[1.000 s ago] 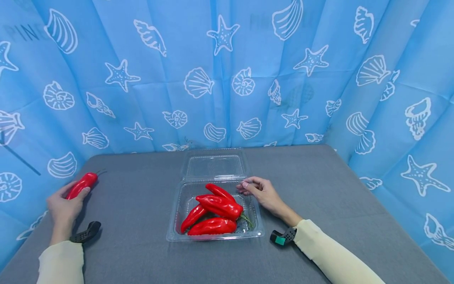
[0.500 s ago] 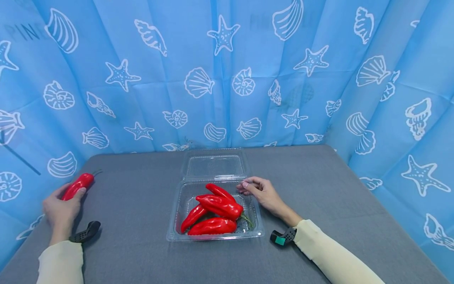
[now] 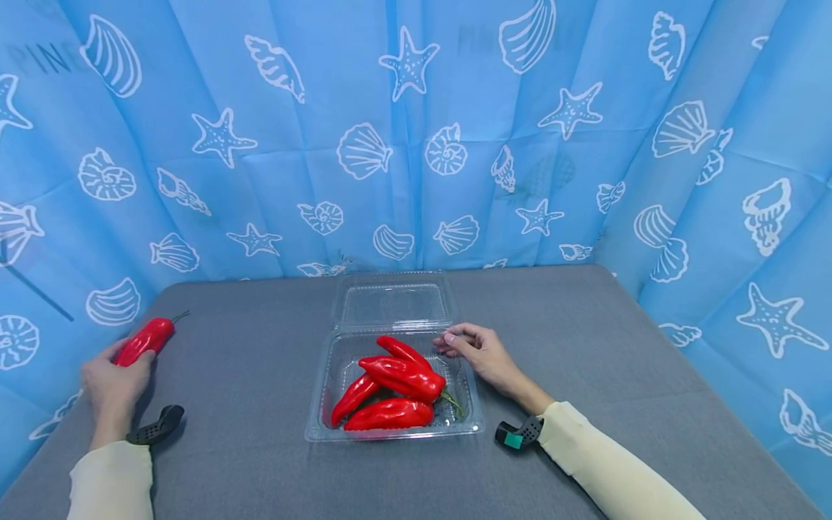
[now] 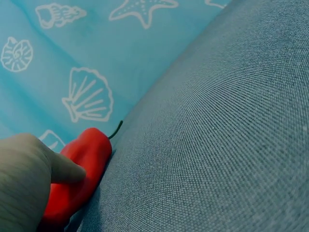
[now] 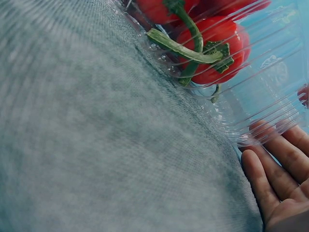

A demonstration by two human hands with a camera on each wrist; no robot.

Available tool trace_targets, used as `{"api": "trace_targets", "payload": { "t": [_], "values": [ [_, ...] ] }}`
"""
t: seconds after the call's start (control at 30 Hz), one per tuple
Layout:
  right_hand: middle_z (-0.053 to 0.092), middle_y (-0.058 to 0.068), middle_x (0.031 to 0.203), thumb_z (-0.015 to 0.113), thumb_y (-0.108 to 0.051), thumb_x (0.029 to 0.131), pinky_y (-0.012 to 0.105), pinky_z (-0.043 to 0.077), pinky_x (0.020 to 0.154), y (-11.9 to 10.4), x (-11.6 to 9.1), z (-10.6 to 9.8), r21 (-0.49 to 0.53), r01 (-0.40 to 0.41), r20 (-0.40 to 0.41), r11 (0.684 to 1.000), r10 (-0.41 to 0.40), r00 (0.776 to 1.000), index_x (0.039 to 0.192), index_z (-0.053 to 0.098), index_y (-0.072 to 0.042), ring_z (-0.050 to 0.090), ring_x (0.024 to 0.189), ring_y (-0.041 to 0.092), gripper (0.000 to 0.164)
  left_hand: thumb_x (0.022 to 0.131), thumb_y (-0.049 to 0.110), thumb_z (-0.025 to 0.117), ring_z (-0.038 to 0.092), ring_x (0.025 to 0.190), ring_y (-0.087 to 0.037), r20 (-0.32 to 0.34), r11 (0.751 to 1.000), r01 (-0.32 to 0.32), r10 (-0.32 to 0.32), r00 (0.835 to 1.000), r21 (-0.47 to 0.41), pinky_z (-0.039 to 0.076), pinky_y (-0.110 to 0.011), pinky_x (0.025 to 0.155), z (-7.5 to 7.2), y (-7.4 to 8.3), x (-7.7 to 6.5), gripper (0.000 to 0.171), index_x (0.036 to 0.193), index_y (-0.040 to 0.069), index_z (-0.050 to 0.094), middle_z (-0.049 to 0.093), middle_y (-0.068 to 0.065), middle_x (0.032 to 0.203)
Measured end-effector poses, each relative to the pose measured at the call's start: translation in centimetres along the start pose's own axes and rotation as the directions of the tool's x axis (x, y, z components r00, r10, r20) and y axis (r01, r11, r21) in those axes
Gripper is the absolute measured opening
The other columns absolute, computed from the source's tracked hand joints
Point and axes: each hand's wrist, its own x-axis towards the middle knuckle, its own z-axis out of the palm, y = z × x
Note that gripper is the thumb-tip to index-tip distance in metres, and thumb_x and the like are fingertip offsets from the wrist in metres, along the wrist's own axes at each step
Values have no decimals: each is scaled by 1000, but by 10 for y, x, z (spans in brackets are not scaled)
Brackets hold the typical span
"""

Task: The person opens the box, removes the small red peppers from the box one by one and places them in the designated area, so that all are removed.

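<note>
Left hand grips one long red pepper near the bench's left edge; right hand at the plastic clamshell's far corner, grip unclear. Four boxed peppers already in, lid open; one outside.

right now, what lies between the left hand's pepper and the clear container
Only grey cloth lies between the held pepper and the container, in the head view.

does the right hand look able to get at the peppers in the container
Probably yes: the right hand is beside the clear container, whose open lid leaves the red peppers uncovered from above.
</note>
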Motion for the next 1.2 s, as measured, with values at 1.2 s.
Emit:
{"api": "trace_targets", "payload": {
  "t": [1.2],
  "values": [
    [70,26,115,58,-10,103,34,58,87,0,0,0,19,12,5,1000,-13,1000,118,61,13,70,104,37,28,103,34,52,19,147,-49,-42,999,36,-37,998,-25,28,-66,113,-1,3,-7,73,160,2,20,20,-29,162]
  ]
}}
